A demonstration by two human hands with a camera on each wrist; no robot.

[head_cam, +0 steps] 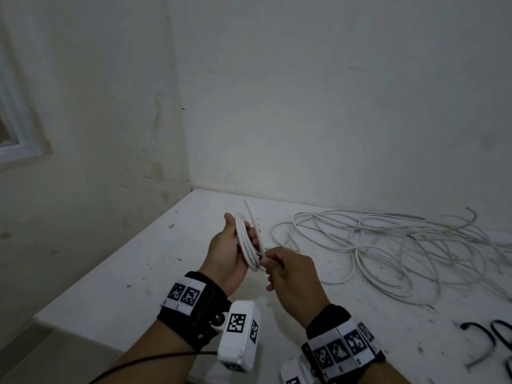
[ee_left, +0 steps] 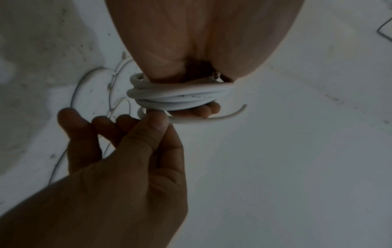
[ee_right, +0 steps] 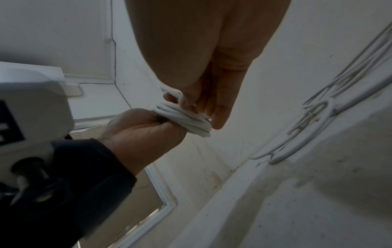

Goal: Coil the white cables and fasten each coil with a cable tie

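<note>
My left hand [head_cam: 240, 229] holds a small coil of white cable [head_cam: 249, 245] upright above the table, thumb on one side and fingers curled round the other. A short free end [head_cam: 248, 210] sticks up from the coil. My right hand [head_cam: 267, 259] pinches the coil's lower edge between thumb and forefinger. In the left wrist view the coil [ee_left: 176, 95] lies across the palm and the right thumb [ee_left: 156, 120] presses on a strand beneath it. In the right wrist view the right fingertips [ee_right: 186, 100] grip the coil [ee_right: 186, 122].
A loose tangle of white cables [head_cam: 388, 245] sprawls over the right half of the white table [head_cam: 138, 273]. Black cable ties [head_cam: 482, 336] lie near the front right edge. Walls close off the back and the left, with a window frame [head_cam: 16, 145] at the left.
</note>
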